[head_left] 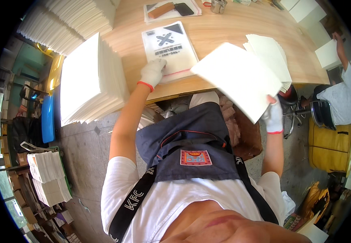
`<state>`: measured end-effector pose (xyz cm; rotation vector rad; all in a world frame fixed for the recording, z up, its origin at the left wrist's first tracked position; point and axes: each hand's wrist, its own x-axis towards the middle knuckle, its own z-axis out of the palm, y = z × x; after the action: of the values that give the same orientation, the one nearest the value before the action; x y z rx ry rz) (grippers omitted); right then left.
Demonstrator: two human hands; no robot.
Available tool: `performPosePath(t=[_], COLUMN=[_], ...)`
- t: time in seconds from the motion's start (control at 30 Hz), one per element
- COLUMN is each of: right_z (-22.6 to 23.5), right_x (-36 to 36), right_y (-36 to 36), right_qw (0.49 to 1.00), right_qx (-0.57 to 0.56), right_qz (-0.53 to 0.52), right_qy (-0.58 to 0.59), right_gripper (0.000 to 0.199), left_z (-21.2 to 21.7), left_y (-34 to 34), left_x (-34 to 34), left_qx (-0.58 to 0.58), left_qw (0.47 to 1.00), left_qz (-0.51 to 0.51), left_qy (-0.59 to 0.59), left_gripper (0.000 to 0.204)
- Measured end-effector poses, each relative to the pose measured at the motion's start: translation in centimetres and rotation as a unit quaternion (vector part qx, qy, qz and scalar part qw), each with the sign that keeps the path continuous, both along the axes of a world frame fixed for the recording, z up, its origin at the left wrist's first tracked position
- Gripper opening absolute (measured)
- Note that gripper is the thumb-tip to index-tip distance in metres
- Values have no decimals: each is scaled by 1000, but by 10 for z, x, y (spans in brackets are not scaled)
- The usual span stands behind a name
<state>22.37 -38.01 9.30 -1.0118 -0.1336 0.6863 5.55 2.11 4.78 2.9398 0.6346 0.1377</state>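
A stack of clear printed plastic bags with a dark corner patch and a red strip lies on the wooden table in front of me. My left hand, in a white glove with a red cuff, has its fingers curled at the near edge of the top plastic bag. My right hand, gloved the same way, grips a large white paper piece by its near right corner. This paper is tilted over the table's front edge and slightly blurred; whether it is one sheet or several cannot be told. Its far left corner comes close to the bags.
A fanned pile of white paper lies to the right. Tall paper stacks stand at left and far left. At the back are a brown-and-black tool on more bags and a metal cup. Another person sits at right.
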Motion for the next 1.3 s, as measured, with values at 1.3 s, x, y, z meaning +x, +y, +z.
performPosePath(t=[1.3], right_z=[-61], right_x=[-119], right_y=[96], right_qw=[983], right_qx=[104], right_qz=[105], right_qy=[111], right_gripper=[32], left_z=[-35], left_y=[-102], left_x=[11], left_qx=[-487], left_qw=[590], left_qz=[192], left_qy=[-615], left_gripper=[49])
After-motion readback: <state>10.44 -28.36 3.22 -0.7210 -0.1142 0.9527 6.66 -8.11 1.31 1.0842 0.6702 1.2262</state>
